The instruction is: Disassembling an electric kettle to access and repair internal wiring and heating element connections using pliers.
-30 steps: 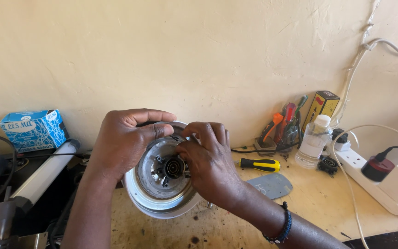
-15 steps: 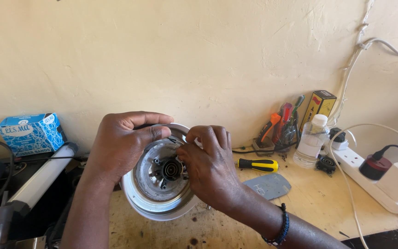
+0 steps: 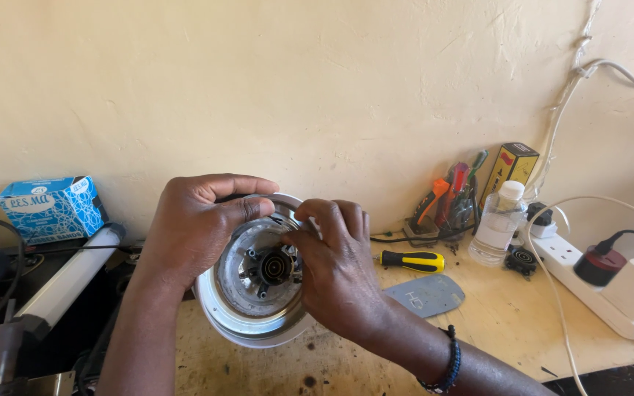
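Note:
A round metal appliance base (image 3: pixel 246 308) with a black connector hub (image 3: pixel 276 268) in its middle is tilted toward me above the wooden bench. My left hand (image 3: pixel 192 227) grips its upper left rim, thumb over the top edge. My right hand (image 3: pixel 335 268) rests on the right side of the base, its fingertips pinched at the upper inner part beside the hub. Whatever the fingers pinch is hidden.
A yellow-handled screwdriver (image 3: pixel 412 259) and a grey plate (image 3: pixel 425 295) lie right of the base. Behind stand tools (image 3: pixel 449 196), a clear bottle (image 3: pixel 498 224), a yellow box (image 3: pixel 508 170) and a white power strip (image 3: pixel 605 292). A blue carton (image 3: pixel 51 207) and white tube (image 3: pixel 67 277) sit left.
Both hands stay on the base. The base has tipped slightly and my right fingers have shifted a little at its upper inner part.

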